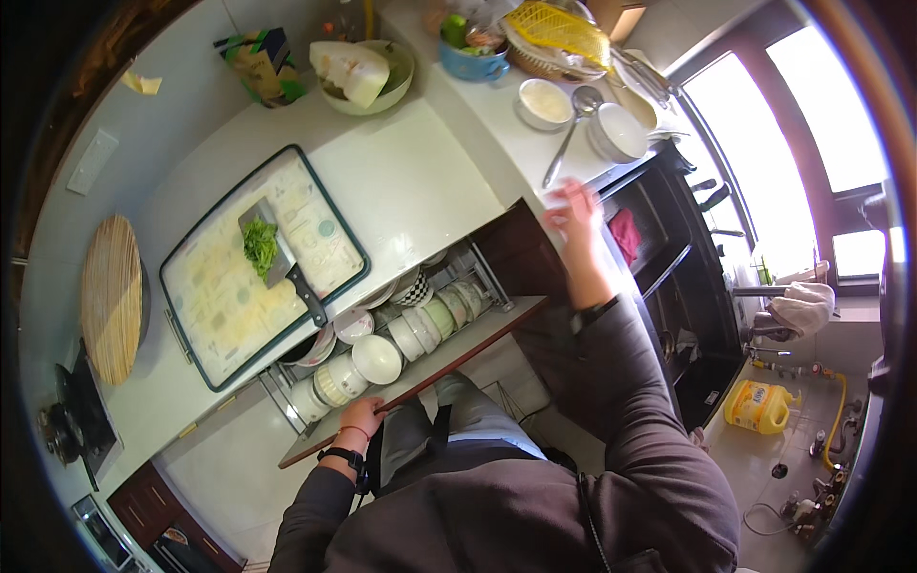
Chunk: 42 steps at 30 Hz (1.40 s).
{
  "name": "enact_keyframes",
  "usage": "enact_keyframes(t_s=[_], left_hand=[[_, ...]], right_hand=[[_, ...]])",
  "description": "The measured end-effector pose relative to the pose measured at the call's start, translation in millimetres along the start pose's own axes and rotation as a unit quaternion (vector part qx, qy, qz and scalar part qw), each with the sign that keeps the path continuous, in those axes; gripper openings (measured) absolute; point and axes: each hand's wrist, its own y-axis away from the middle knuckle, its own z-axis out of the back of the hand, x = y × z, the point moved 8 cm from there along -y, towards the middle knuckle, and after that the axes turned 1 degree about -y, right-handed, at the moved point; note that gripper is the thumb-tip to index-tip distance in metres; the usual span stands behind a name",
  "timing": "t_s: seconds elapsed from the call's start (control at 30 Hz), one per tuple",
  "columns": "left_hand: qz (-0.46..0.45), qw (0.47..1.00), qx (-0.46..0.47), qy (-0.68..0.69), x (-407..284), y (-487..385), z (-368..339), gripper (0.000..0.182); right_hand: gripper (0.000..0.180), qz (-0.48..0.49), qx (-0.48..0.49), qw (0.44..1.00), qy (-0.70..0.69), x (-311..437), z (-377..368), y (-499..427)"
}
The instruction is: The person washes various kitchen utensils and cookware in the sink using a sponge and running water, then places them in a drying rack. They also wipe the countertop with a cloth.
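My left hand (362,415) grips the top edge of a pulled-out drawer's front panel (430,383). Inside the drawer, bowls stand in a metal rack, among them a white bowl (377,359), a green bowl (438,316) and a black-and-white checked bowl (413,288). My right hand (577,215), blurred, is over the counter edge by the sink, its fingers apart and seemingly holding nothing. Just beyond its fingertips lies the handle of a metal ladle (566,147). Two white bowls flank the ladle: one with pale contents (544,104), the other plain (617,134).
On the counter, a cutting board (215,286) holds a cleaver (286,251) with chopped greens (261,247) on its blade. Behind are a bowl with a cut melon-like piece (351,71), a blue pot (469,63) and a yellow basket (562,32). The dark sink (645,208) contains a red cloth (625,236).
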Motion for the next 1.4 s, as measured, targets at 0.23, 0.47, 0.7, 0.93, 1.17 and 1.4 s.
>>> enact_keyframes(t_s=[0.23,0.47,0.7,0.93,1.17,1.4], left_hand=[[0.011,0.998,0.064,-0.027,7,-21,-15,0.026],[0.042,0.996,-0.021,0.072,12,-10,-11,0.030],[0.087,0.990,-0.023,0.112,14,-6,-3,0.031],[0.072,0.986,-0.026,0.147,22,-7,-6,0.031],[0.027,0.987,-0.054,0.150,30,4,6,0.027],[0.015,0.979,-0.076,0.189,60,41,18,0.026]], right_hand=[[0.044,-0.139,-0.101,0.985,-0.019,9,153,-185],[0.039,-0.038,0.054,0.989,0.136,6,168,-230],[0.051,0.275,-0.285,0.774,0.494,165,216,-120],[0.051,0.348,-0.258,0.637,0.638,200,179,-4],[0.054,0.281,0.109,0.884,0.357,57,39,81],[0.049,-0.112,0.398,0.818,0.399,-208,-142,220]])
